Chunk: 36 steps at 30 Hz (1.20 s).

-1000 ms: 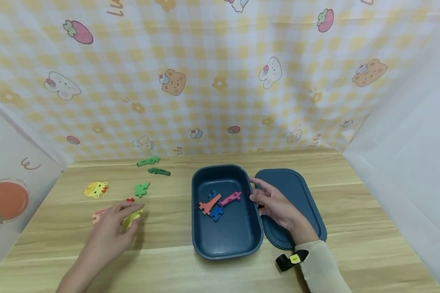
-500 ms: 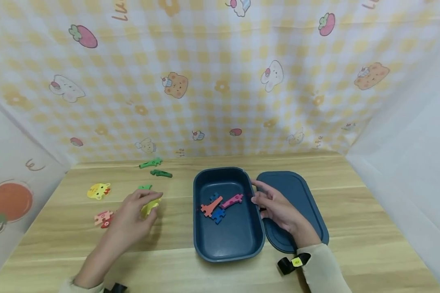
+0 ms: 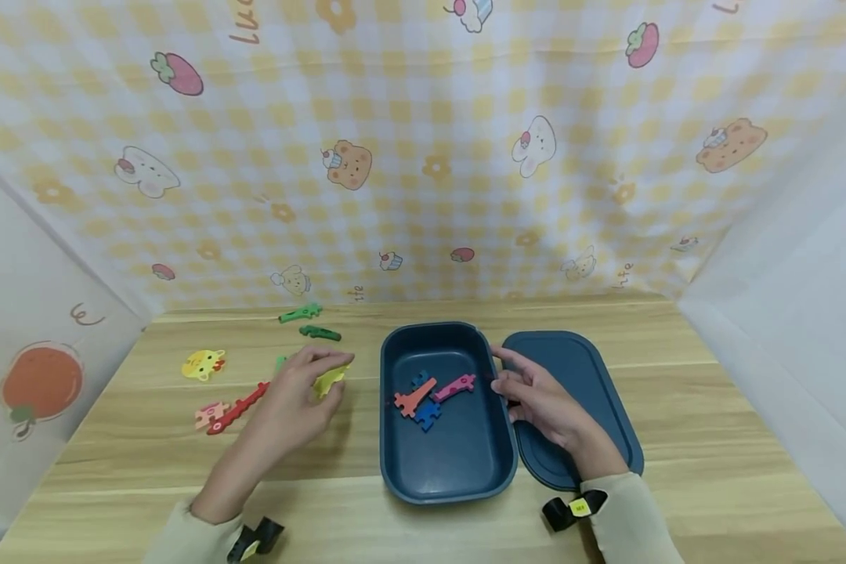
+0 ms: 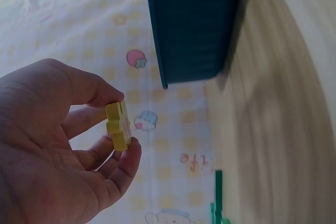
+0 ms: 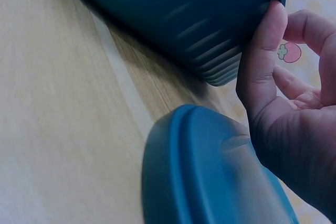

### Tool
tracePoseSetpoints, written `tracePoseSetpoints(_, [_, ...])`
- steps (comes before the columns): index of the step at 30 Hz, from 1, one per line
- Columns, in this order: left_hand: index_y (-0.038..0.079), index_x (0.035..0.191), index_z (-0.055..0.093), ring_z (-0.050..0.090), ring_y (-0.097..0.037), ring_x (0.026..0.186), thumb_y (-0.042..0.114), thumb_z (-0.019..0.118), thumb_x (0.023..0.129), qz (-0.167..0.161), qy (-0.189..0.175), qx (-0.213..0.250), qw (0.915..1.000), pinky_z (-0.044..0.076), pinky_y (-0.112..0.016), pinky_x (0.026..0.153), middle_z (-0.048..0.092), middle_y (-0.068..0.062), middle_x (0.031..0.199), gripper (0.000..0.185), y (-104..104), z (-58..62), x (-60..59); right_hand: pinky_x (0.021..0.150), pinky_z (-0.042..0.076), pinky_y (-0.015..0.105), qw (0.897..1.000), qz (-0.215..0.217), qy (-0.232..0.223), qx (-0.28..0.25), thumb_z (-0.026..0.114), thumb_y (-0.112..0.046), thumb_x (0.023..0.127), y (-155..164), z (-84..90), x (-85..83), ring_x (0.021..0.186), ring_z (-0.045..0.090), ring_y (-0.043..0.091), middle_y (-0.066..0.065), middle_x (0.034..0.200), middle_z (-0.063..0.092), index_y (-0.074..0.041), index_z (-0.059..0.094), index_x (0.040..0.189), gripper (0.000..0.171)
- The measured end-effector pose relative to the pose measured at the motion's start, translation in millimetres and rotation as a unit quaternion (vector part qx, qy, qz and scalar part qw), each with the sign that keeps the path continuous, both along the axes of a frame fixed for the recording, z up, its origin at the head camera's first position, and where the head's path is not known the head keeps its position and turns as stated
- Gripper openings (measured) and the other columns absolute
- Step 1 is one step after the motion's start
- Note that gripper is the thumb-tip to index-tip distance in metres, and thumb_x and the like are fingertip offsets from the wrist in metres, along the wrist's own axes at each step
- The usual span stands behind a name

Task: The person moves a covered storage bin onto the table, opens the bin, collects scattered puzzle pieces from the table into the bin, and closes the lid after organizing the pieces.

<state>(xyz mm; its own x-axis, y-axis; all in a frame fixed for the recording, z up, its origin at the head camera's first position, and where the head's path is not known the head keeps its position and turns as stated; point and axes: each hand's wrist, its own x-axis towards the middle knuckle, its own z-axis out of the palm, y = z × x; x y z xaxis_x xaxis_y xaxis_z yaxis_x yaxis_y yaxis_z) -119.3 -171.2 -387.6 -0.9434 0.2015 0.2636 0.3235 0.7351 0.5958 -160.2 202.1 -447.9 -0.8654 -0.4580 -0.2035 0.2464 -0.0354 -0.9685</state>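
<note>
My left hand (image 3: 292,403) pinches a yellow puzzle piece (image 3: 330,381) between thumb and fingers, above the table left of the box. In the left wrist view the thick edge of this puzzle piece (image 4: 118,126) faces the camera. With bent fingers my right hand (image 3: 539,407) holds the right rim of a dark blue plastic box (image 3: 446,489); its thumb lies against the outer wall in the right wrist view. Inside the box lie an orange piece (image 3: 413,398), a pink piece (image 3: 455,388) and blue pieces (image 3: 428,415).
Right of the box, partly under my right forearm, lies its lid (image 3: 571,356). On the left are a yellow animal-head piece (image 3: 201,365), a red piece (image 3: 238,409), a light pink piece (image 3: 210,413) and green pieces (image 3: 320,333). A checked cloth (image 3: 423,211) hangs behind.
My left hand has carried the yellow puzzle piece rightward toward the box, uncovering the red piece. My right hand has stayed at the rim. The head view has shifted slightly.
</note>
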Motion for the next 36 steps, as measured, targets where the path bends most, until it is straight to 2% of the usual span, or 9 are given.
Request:
tracePoseSetpoints(8, [0.01, 0.132, 0.074, 0.062, -0.032, 0.129, 0.008, 0.074, 0.096, -0.013, -0.017, 0.004, 0.9998, 0.054, -0.057, 0.108, 0.069, -0.008, 0.134, 0.036, 28, 1.5, -14.5, 0.063, 0.058, 0.02, 1.0, -0.002, 0.0, 0.006, 0.06, -0.015, 0.107, 3, 0.0, -0.1, 0.078, 0.062, 0.006, -0.009, 0.092, 0.062, -0.016, 0.019, 0.169, 0.074])
tracePoseSetpoints(11, [0.01, 0.133, 0.073, 0.061, -0.03, 0.13, 0.009, 0.074, 0.097, -0.018, -0.023, 0.014, 0.9995, 0.055, -0.055, 0.107, 0.068, -0.007, 0.135, 0.036, 35, 3.2, -18.0, 0.065, 0.058, 0.02, 1.0, 0.003, 0.007, 0.006, 0.06, -0.015, 0.107, 5, -1.3, 0.2, 0.078, 0.061, 0.006, -0.01, 0.091, 0.062, -0.013, 0.018, 0.169, 0.075])
tracePoseSetpoints(18, [0.01, 0.133, 0.073, 0.062, -0.031, 0.129, 0.009, 0.073, 0.098, -0.015, -0.02, 0.014, 0.9996, 0.056, -0.055, 0.104, 0.068, -0.007, 0.136, 0.036, 34, 4.3, -18.5, 0.064, 0.057, 0.019, 1.0, 0.0, 0.006, 0.0, 0.059, -0.013, 0.107, 4, -1.0, -0.7, 0.078, 0.062, 0.005, -0.01, 0.091, 0.061, -0.013, 0.018, 0.169, 0.074])
tracePoseSetpoints(22, [0.009, 0.132, 0.074, 0.063, -0.029, 0.127, 0.008, 0.073, 0.097, -0.022, -0.012, 0.014, 0.9996, 0.058, -0.054, 0.101, 0.068, -0.006, 0.135, 0.035, 32, 2.9, -17.0, 0.064, 0.057, 0.02, 1.0, 0.004, 0.005, 0.001, 0.06, -0.014, 0.107, 1, -1.0, -2.5, 0.075, 0.061, 0.006, -0.009, 0.091, 0.061, -0.015, 0.02, 0.169, 0.074])
tracePoseSetpoints(26, [0.009, 0.132, 0.074, 0.063, -0.028, 0.126, 0.007, 0.074, 0.097, -0.035, -0.003, 0.015, 0.9992, 0.058, -0.053, 0.104, 0.067, -0.006, 0.134, 0.035, 34, -2.3, -15.5, 0.063, 0.057, 0.02, 1.0, -0.001, 0.004, 0.005, 0.061, -0.015, 0.107, 0, -1.5, -3.1, 0.072, 0.06, 0.006, -0.008, 0.091, 0.061, -0.016, 0.022, 0.168, 0.072])
tracePoseSetpoints(29, [0.011, 0.134, 0.073, 0.062, -0.026, 0.127, 0.008, 0.074, 0.097, -0.046, -0.002, 0.012, 0.9989, 0.059, -0.047, 0.103, 0.067, -0.006, 0.135, 0.037, 38, -7.4, -15.3, 0.063, 0.057, 0.02, 1.0, -0.004, -0.003, 0.004, 0.061, -0.014, 0.107, 0, -1.7, -2.6, 0.074, 0.06, 0.006, -0.008, 0.092, 0.062, -0.016, 0.023, 0.168, 0.072])
tracePoseSetpoints(32, [0.011, 0.135, 0.073, 0.061, -0.024, 0.126, 0.009, 0.074, 0.098, -0.052, -0.005, 0.013, 0.9986, 0.061, -0.04, 0.094, 0.066, -0.004, 0.136, 0.037, 42, -10.4, -15.2, 0.063, 0.057, 0.02, 1.0, -0.001, -0.007, 0.0, 0.061, -0.015, 0.107, 0, -1.8, -1.9, 0.075, 0.06, 0.006, -0.009, 0.092, 0.062, -0.015, 0.021, 0.168, 0.074])
tracePoseSetpoints(36, [0.011, 0.134, 0.073, 0.061, -0.022, 0.124, 0.008, 0.075, 0.097, -0.059, -0.004, 0.025, 0.998, 0.061, -0.04, 0.093, 0.066, -0.003, 0.135, 0.037, 47, -11.9, -15.9, 0.063, 0.057, 0.019, 1.0, 0.002, -0.002, -0.011, 0.061, -0.015, 0.107, 0, -2.0, -1.5, 0.074, 0.061, 0.005, -0.009, 0.09, 0.061, -0.013, 0.019, 0.169, 0.075])
